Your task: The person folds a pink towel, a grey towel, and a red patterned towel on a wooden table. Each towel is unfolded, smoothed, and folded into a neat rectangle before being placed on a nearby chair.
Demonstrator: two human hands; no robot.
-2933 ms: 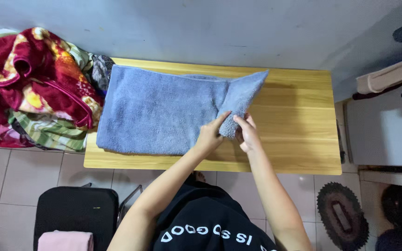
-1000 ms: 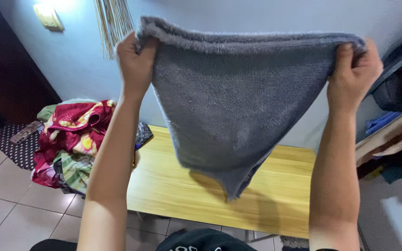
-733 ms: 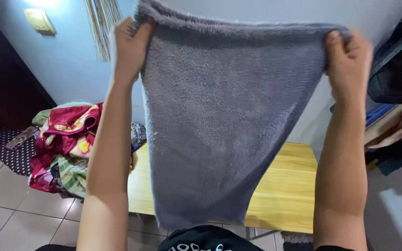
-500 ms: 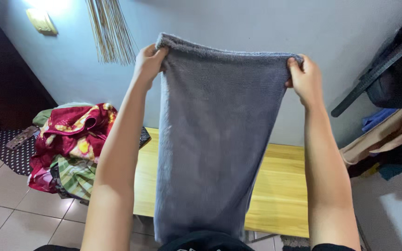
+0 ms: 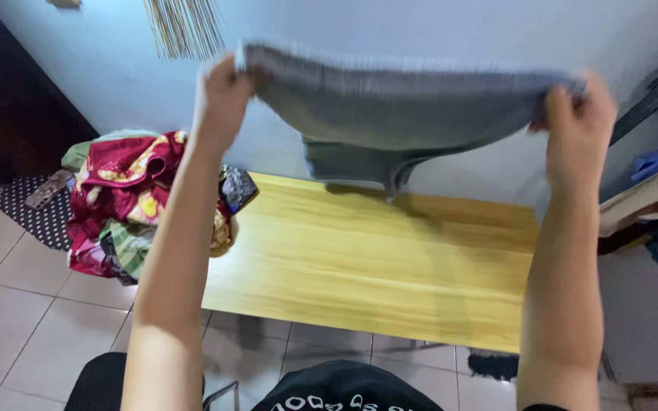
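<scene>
Towel [image 5: 390, 106]: grey, fluffy, motion-blurred, stretched out wide above table [image 5: 375, 266].

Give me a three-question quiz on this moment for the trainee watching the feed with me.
1. True or false: the grey towel is lying flat on the wooden table.
2. Which hands grip the towel? A) left hand only B) right hand only C) both
3. Fill in: the pile of colourful laundry sits at the table's ______ end, as seen in the head view.

Key
1. False: it is held up in the air above the table, blurred.
2. C: the left hand and the right hand each hold an upper corner.
3. Left.
</scene>
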